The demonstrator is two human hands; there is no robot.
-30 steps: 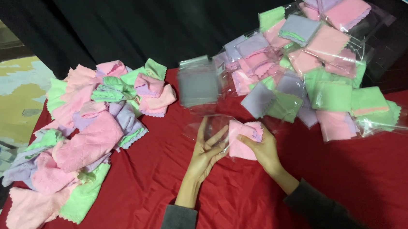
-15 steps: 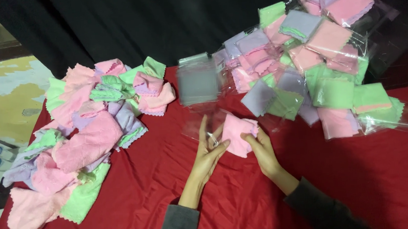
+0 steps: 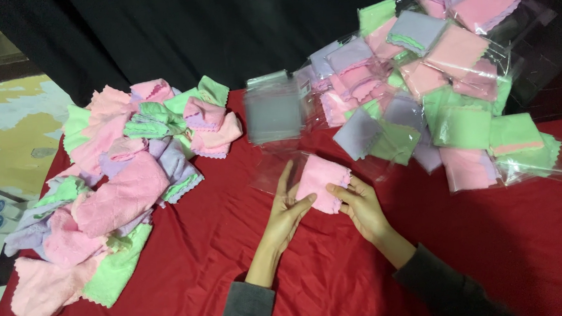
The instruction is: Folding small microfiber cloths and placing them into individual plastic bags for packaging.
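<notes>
Pinching a folded pink cloth mid-counter, left hand and right hand are gripping its opposite edges over a clear bag.

Dark grey long sleeves, both hands bare, no gloves.

Folded pink cloth: soft, matt fleecy microfibre, scalloped edge. Clear bag: thin glossy plastic film. Bench cover: matt red fabric, creased.

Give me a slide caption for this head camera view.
Both hands, left hand and right hand, hold a folded pink cloth at a clear bag.
</notes>
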